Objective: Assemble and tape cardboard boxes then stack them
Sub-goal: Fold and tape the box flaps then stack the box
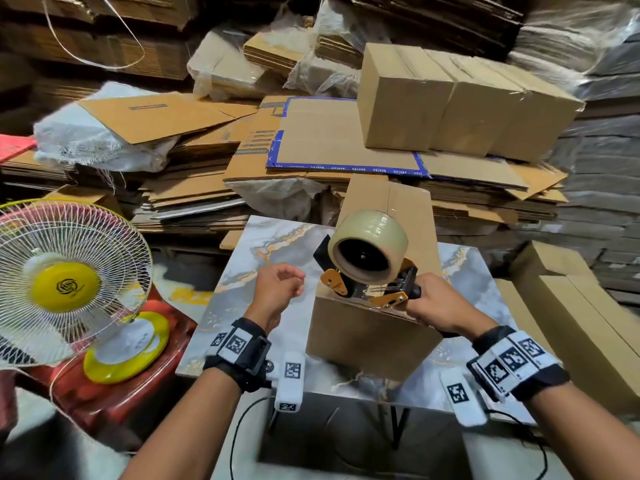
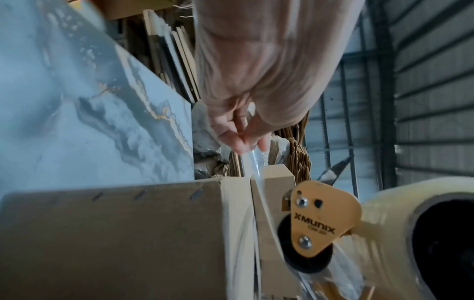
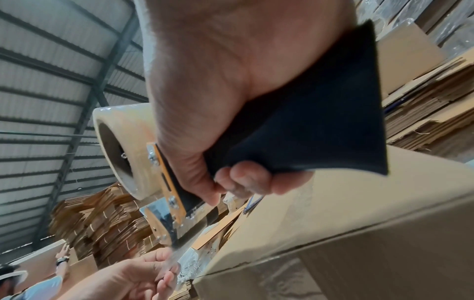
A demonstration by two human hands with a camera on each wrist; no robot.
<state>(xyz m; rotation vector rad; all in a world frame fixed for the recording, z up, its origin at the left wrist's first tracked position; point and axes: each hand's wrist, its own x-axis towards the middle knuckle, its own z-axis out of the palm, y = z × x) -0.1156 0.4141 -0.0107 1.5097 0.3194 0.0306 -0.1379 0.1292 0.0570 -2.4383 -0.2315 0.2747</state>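
Tape dispenser [image 1: 369, 261] is sitting on the near top edge of the cardboard box [image 1: 372, 327], just right of centre frame, and the right hand [image 1: 434, 306] has its fingers wrapped tight around the black handle. My guess is it's planted there so the roller end stays on the cardboard while a fresh bit of tape gets started.

Left hand [image 1: 277, 285] is off to the left of the box, not touching it, fingers curled in. In the left wrist view the fingertips [image 2: 239, 142] are pinching the loose end of the clear tape strip [image 2: 252, 162], which runs back toward the dispenser's orange side plate. It looks like the end is being pulled out taut so it can be laid over the seam without wrinkling.

The box itself is plain brown, standing on the marble-pattern tabletop [image 1: 249, 258], and it looks tilted with one corner toward the bottom of the frame. Its top flaps are folded shut and meet along a centre seam [image 1: 388, 202], and I can't tell whether that seam has tape on it yet. The roll [image 1: 367, 244] is fat, so lots left.

Finished boxes [image 1: 460, 102] are lined up at upper right on flat cardboard sheets [image 1: 346, 147], and a table fan [image 1: 65, 282] is at left.
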